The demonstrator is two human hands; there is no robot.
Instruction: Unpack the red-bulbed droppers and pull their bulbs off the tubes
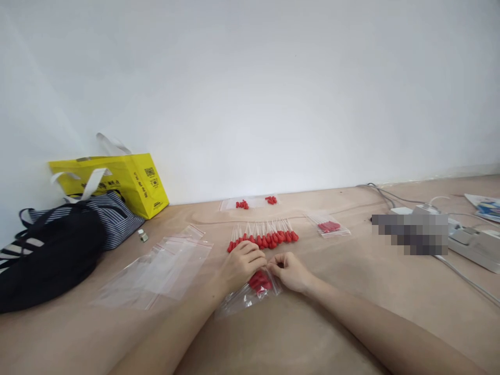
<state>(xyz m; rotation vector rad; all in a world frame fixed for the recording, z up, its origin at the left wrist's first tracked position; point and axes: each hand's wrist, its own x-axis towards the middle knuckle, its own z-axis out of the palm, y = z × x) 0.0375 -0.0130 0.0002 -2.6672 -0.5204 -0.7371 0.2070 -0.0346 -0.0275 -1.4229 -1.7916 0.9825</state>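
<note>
Hands: we pinched the bag (250,294) with left hand (242,263) and right hand (291,271), both closed.
Droppers (265,237): lay just beyond, nearer left hand.

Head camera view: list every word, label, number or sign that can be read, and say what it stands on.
No text is legible.
On the yellow carrier bag: a QR code and dark print, too small to read.
On the printed sheet at the right edge: blue print, blurred.
On the small clear plastic bag of red pieces, pinched by the left hand and right hand: no print visible.
</note>
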